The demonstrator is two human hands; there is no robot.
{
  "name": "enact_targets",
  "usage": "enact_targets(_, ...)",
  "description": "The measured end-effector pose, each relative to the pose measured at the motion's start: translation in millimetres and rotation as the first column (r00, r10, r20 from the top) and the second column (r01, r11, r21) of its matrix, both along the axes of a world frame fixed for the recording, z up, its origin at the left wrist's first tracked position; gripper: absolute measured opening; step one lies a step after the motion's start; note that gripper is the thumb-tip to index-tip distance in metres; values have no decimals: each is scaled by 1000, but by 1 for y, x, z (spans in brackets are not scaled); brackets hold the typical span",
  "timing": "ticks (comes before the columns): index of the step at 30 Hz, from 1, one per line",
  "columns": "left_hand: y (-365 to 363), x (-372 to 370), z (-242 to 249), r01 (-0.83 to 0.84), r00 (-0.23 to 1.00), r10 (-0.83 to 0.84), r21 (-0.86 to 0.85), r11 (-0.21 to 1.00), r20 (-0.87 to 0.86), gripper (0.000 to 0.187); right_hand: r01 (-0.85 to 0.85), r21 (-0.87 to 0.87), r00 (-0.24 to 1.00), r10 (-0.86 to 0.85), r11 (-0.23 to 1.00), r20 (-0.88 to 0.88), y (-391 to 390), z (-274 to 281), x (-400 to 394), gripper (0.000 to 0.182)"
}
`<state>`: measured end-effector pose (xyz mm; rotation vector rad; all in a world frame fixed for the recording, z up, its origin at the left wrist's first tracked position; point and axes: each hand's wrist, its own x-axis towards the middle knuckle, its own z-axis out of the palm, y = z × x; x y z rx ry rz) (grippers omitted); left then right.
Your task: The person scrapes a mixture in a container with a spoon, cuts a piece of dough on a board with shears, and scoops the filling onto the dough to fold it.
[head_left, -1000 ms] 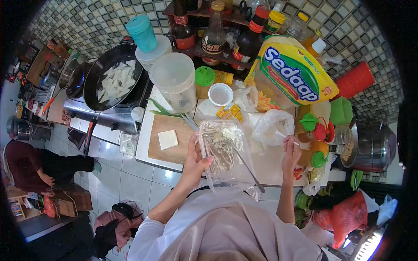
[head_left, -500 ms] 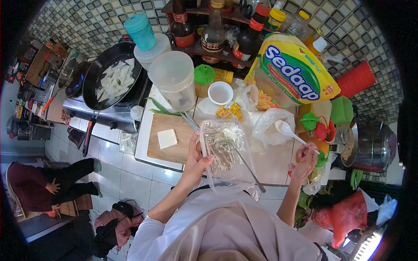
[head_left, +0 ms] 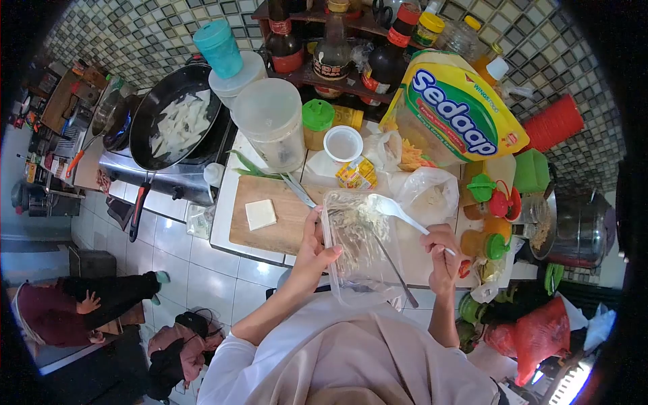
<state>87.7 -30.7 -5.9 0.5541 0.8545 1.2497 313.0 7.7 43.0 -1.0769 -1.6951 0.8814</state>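
My left hand (head_left: 316,253) grips the left side of a clear plastic container (head_left: 364,280), thumb over its rim. Pale, crumbly food (head_left: 351,219) lies in it, mostly toward the far end. A metal utensil (head_left: 395,270) leans in the container, its handle over the near right side. My right hand (head_left: 442,253) is closed around the handle of a white spoon (head_left: 398,211), whose bowl is over the far right of the container, at the pale food. Beyond the container lies an open white plastic bag (head_left: 428,192). A white block (head_left: 260,214) rests on the wooden board (head_left: 287,202) to the left.
A black pan (head_left: 143,138) with pale strips sits on the stove at left. A knife (head_left: 298,190) lies on the board. Behind are a tall clear canister (head_left: 270,128), a small white cup (head_left: 343,144) and a yellow Sedaap bag (head_left: 459,111). Another person (head_left: 57,310) is at lower left.
My right hand has moved left, bringing the spoon from over the plastic bag to the container. My left hand and the container have shifted slightly right. The other person's arms have moved.
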Motion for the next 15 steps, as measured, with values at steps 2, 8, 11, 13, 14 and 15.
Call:
enact_targets(2, 0, -1, 1, -5, 1000, 5, 4, 1000, 1, 83, -36, 32, 997, 34, 999, 70, 0, 1, 1, 29)
enact_targets(8, 1, -1, 2, -6, 1000, 6, -18, 1000, 3, 83, -113, 68, 983, 101, 991, 152, 0, -1, 2, 21)
enact_targets(11, 1, -4, 1, -19, 1000, 19, -18, 1000, -6, 83, -52, 70, 999, 53, 996, -13, 2, -14, 4, 20)
enact_targets(13, 1, -5, 0, -15, 1000, 15, -10, 1000, -7, 84, 97, -176, 940, -148, 980, -307, 1, -21, 9, 20)
enact_targets(14, 1, -5, 0, -16, 1000, 16, -9, 1000, -8, 84, 96, -175, 940, -147, 980, -308, 1, -26, 13, 20)
enact_targets(15, 2, -6, 0, -27, 1000, 27, -9, 1000, -5, 85, 188, -221, 865, -268, 957, -424, 3, -30, 20, 21)
